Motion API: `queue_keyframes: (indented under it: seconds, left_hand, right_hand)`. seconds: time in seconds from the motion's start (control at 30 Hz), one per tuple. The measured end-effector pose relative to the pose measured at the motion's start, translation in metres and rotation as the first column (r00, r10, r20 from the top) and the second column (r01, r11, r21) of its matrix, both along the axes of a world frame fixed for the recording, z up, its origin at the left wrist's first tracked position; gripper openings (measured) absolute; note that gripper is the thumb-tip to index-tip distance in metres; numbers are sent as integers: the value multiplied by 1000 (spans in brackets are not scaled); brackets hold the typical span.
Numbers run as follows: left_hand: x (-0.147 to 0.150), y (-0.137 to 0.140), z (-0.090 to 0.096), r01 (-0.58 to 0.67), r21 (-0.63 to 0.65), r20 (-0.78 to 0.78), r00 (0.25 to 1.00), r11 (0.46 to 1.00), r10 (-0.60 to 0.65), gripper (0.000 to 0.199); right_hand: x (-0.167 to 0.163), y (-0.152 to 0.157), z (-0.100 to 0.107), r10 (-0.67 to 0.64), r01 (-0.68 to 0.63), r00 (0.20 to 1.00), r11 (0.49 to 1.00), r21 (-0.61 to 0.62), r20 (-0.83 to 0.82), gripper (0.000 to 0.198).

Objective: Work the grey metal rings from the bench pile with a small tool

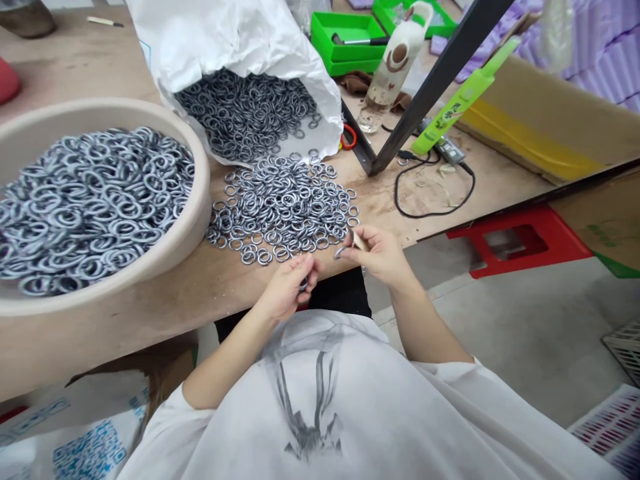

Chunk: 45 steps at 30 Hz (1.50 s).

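Observation:
Between the fingers of my left hand [289,288] sits a dark grey ring [303,284], partly hidden by the fingertips. My right hand [379,255] is closed as well, pinching a ring [340,253] at its fingertips. A small beige piece with a dark end [358,242] also shows in that hand; its kind is unclear. Both hands are at the table's front edge, just before a loose pile of rings [287,203]. The pile spreads from the mouth of a white sack [240,40] lying on its side, with many more rings inside.
A large beige basin [200,180] full of rings stands left. Behind the pile are a dark metal post [425,87], red-handled scissors [349,137], a water bottle [393,70] and green trays [345,30]. A black cable [435,213] lies right; a red stool [520,240] stands below.

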<state>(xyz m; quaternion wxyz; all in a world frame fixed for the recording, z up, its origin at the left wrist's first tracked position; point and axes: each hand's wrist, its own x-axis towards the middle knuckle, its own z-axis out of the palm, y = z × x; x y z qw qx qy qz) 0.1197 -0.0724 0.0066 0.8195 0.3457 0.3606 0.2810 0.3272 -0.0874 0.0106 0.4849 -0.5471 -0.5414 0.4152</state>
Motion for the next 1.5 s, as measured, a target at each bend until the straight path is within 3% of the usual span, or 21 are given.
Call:
queue_keyframes:
  seconds: [0.07,0.17,0.3,0.43,0.57,0.63,0.7,0.83,0.93,1.07,1.13,1.2,1.27,1.33,1.4,1.5]
  left_hand:
    - [2,-1,0,64,-3,23,998,998,-64,59]
    - [0,-2,2,103,-38,76,992,994,-100,56]
    - [-5,-4,1,-5,-1,87,996,1000,5,51]
    - [-5,-4,-3,-87,34,85,993,996,84,50]
    - [-3,-4,-5,-115,122,85,991,986,105,50]
    - [-2,-3,-5,-134,155,88,989,979,122,51]
    - [-2,-3,-4,-159,162,89,985,974,146,52]
    - [-2,-3,-2,-193,128,75,980,973,184,55]
    - [-2,-2,-1,-197,105,70,979,975,191,56]
    - [-4,-4,-2,-143,122,83,988,982,134,54]
    - [-7,-7,-3,-48,177,95,995,983,31,52]
    - [-11,-10,-3,38,226,100,993,973,-62,50]
    - [-14,-10,-3,43,227,98,993,973,-67,47]
    - [-16,-7,-2,-8,196,96,995,981,-11,44]
    - [-15,-4,-1,-38,165,93,995,986,23,40]
    - [-12,1,1,-60,115,92,995,992,49,39]
  right_hand:
    - [-18,-1,5,127,-124,989,992,39,-71,34]
    - [-32,2,6,216,-209,976,965,158,-30,30]
    - [-38,6,-2,235,-241,970,934,265,55,26]
    - [-50,5,-10,192,-187,981,949,254,7,29]
    - [-57,7,-9,122,-109,989,985,137,-87,43]
    - [-56,7,-6,101,-98,995,986,131,-20,47]
    - [-53,4,-1,148,-175,978,967,187,146,45]
    - [-51,-8,5,206,-348,873,898,269,442,44]
    - [-54,-13,6,180,-361,837,891,274,517,44]
    - [-54,-9,2,234,-389,842,888,246,487,45]
    - [-44,1,-4,174,-283,889,936,209,424,49]
    - [-24,14,-12,-28,-41,921,985,168,388,52]
    - [0,27,-20,-238,178,852,969,170,467,50]
    - [22,36,-25,-368,333,697,926,177,616,41]
    - [35,40,-29,-383,376,600,910,176,702,31]
    - [39,39,-33,-365,371,588,915,160,722,31]
